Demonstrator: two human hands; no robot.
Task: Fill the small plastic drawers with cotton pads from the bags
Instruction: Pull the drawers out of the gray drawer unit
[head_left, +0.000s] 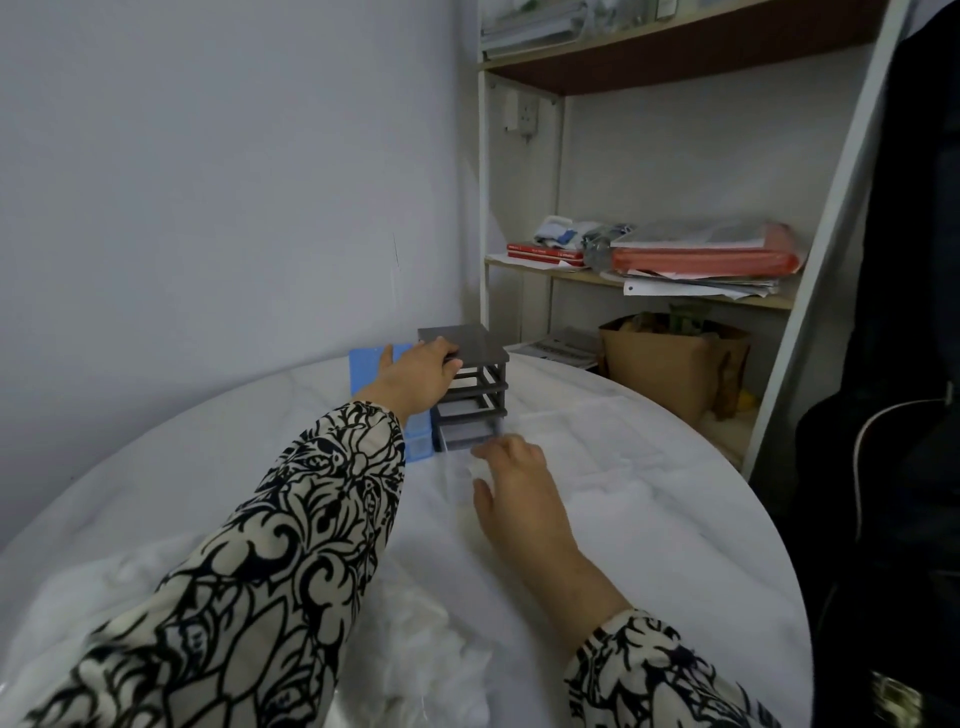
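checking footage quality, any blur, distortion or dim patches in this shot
Head view: wide-angle bend curves the table edge and shelf posts; right hand and the clear drawer at it are motion-blurred; grey drawer frame under the left hand stays fairly sharp; right edge is dark.

A dark grey plastic drawer frame (465, 375) stands near the far edge of the white round table (649, 545), beside a light blue plastic drawer unit (400, 410). Both cream fabric sleeves (249, 582) carry a black swirling floral print. Red flat folders (701, 258) lie on the pale wooden shelf (561, 275).
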